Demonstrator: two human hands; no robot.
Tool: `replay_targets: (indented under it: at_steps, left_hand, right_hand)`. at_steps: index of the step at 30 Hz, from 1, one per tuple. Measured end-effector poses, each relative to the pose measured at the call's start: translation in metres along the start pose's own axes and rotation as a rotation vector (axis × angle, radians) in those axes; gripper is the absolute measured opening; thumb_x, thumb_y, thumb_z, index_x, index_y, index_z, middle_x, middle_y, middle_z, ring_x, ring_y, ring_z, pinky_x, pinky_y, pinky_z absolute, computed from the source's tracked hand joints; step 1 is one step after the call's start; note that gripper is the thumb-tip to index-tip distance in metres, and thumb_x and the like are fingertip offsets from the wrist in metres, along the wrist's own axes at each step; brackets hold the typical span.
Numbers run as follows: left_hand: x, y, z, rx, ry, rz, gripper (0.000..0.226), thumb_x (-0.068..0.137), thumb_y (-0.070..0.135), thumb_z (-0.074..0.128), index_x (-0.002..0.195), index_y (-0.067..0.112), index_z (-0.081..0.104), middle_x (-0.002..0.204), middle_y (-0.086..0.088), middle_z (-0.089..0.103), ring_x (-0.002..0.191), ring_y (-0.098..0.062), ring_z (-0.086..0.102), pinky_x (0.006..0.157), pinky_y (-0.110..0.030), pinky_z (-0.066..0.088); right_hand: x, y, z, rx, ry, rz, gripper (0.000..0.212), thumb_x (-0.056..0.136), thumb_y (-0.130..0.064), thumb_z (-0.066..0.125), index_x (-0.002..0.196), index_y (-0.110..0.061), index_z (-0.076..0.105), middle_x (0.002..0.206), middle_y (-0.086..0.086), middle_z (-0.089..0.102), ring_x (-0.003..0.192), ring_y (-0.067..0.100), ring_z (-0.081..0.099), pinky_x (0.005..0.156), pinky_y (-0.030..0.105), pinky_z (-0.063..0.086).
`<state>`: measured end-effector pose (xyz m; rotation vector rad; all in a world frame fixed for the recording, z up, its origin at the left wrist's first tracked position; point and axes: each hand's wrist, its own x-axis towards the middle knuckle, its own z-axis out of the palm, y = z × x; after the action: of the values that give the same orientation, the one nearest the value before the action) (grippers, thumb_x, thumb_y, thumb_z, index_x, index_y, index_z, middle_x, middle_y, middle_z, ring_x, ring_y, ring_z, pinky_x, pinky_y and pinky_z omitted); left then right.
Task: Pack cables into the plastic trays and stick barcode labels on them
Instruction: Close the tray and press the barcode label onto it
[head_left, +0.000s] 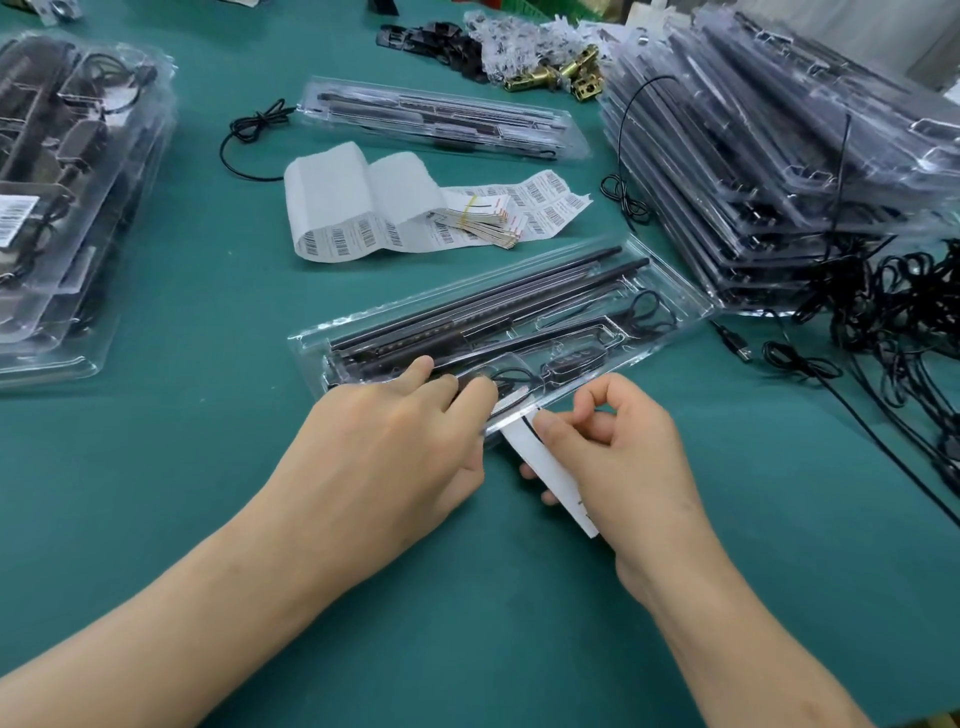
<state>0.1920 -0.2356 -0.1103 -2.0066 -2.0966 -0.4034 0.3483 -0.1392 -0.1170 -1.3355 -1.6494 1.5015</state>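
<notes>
Mid-desk, slantwise, a clear plastic tray (670, 291), loaded with black rods (493, 306) and a coiled cable (647, 306); its right end close to the tall stack of trays (779, 156) filling the far right corner. Left hand (395, 431) on the tray's near edge, fingers curled over the rim and gripping it. Right hand (628, 441) just beside, at the same edge, thumb and forefinger pinching a white strip (545, 467) slanting down toward the near edge of the desk (182, 467). Behind the tray, a folded sheet of barcode labels (363, 208) with a banded bundle of strips (483, 218) on it; farther back, a second tray (441, 119), its cable trailing off the left end. Along the left edge, a pile of packed trays (67, 208), well apart, with broad green cloth between. At the right edge, tangled loose cables (883, 312) near the right wrist. By the far edge, brass fittings (561, 67).
</notes>
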Motion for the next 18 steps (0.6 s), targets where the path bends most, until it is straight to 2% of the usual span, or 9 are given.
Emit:
replay_targets:
  at_steps: [3, 6, 7, 9, 10, 12, 14, 16, 18]
  left_hand:
    - [0.000, 0.000, 0.000, -0.011, -0.007, -0.010, 0.028, 0.094, 0.025, 0.038, 0.086, 0.016, 0.064, 0.073, 0.005, 0.064, 0.087, -0.022, 0.072, 0.042, -0.031, 0.037]
    - [0.000, -0.001, 0.000, -0.025, 0.001, -0.023, 0.025, 0.093, 0.026, 0.043, 0.086, 0.017, 0.065, 0.073, 0.005, 0.064, 0.083, -0.021, 0.070, 0.041, -0.031, 0.038]
    - [0.000, -0.002, 0.000, -0.024, 0.003, -0.024, 0.024, 0.092, 0.026, 0.044, 0.086, 0.017, 0.065, 0.073, 0.005, 0.064, 0.083, -0.021, 0.070, 0.041, -0.031, 0.038]
    - [0.000, -0.002, 0.000, -0.021, -0.004, -0.028, 0.022, 0.091, 0.027, 0.045, 0.086, 0.017, 0.065, 0.073, 0.006, 0.065, 0.087, -0.021, 0.071, 0.042, -0.030, 0.037]
    - [-0.001, -0.002, 0.001, -0.027, -0.008, -0.032, 0.022, 0.091, 0.027, 0.046, 0.086, 0.016, 0.064, 0.074, 0.006, 0.065, 0.088, -0.020, 0.072, 0.042, -0.030, 0.037]
    - [-0.001, -0.002, 0.000, -0.047, -0.014, -0.050, 0.019, 0.089, 0.026, 0.049, 0.087, 0.015, 0.064, 0.077, 0.006, 0.065, 0.089, -0.020, 0.071, 0.041, -0.031, 0.042]
    - [-0.001, -0.002, -0.001, -0.059, 0.001, -0.063, 0.016, 0.087, 0.026, 0.053, 0.086, 0.014, 0.063, 0.077, 0.004, 0.065, 0.088, -0.021, 0.071, 0.041, -0.034, 0.045]
    - [-0.001, -0.001, -0.001, -0.067, 0.024, -0.065, 0.014, 0.085, 0.025, 0.056, 0.084, 0.013, 0.062, 0.075, 0.003, 0.063, 0.085, -0.021, 0.071, 0.040, -0.034, 0.045]
    - [-0.001, -0.001, -0.002, -0.072, 0.034, -0.066, 0.013, 0.084, 0.024, 0.058, 0.082, 0.013, 0.062, 0.073, 0.003, 0.062, 0.083, -0.022, 0.071, 0.039, -0.033, 0.043]
  right_hand:
    - [-0.001, 0.000, 0.011, 0.073, 0.069, 0.000, 0.022, 0.095, -0.012, 0.067, 0.087, -0.018, 0.048, 0.079, 0.007, 0.073, 0.059, 0.024, 0.073, 0.048, 0.029, 0.055]
    - [-0.004, 0.000, 0.015, 0.079, 0.051, 0.029, 0.017, 0.097, -0.011, 0.061, 0.098, -0.024, 0.050, 0.081, -0.002, 0.073, 0.062, 0.021, 0.075, 0.055, 0.033, 0.058]
    - [-0.006, 0.000, 0.012, 0.052, 0.027, 0.044, 0.019, 0.096, -0.012, 0.059, 0.100, -0.028, 0.049, 0.083, -0.004, 0.074, 0.064, 0.014, 0.075, 0.057, 0.033, 0.057]
    - [-0.010, -0.001, 0.001, -0.102, 0.007, 0.028, 0.021, 0.094, -0.020, 0.060, 0.100, -0.036, 0.049, 0.082, -0.012, 0.073, 0.061, -0.004, 0.063, 0.058, 0.030, 0.047]
    - [-0.012, -0.002, -0.005, -0.183, 0.003, 0.010, 0.020, 0.092, -0.025, 0.062, 0.100, -0.039, 0.050, 0.082, -0.016, 0.072, 0.059, -0.005, 0.057, 0.059, 0.028, 0.042]
    - [-0.014, -0.006, -0.017, -0.307, -0.013, -0.004, 0.017, 0.089, -0.034, 0.066, 0.100, -0.039, 0.055, 0.081, -0.018, 0.072, 0.062, -0.005, 0.058, 0.059, 0.027, 0.040]
    - [-0.014, -0.008, -0.023, -0.380, -0.054, 0.024, 0.015, 0.086, -0.041, 0.070, 0.099, -0.036, 0.063, 0.077, -0.014, 0.072, 0.063, -0.001, 0.061, 0.061, 0.029, 0.045]
    - [-0.011, -0.006, -0.023, -0.339, -0.097, 0.054, 0.012, 0.088, -0.034, 0.073, 0.098, -0.031, 0.067, 0.070, -0.007, 0.070, 0.059, 0.005, 0.061, 0.063, 0.031, 0.047]
    - [-0.009, -0.003, -0.020, -0.237, -0.131, 0.081, 0.010, 0.091, -0.023, 0.074, 0.099, -0.026, 0.068, 0.063, -0.005, 0.066, 0.049, 0.007, 0.055, 0.055, 0.026, 0.043]
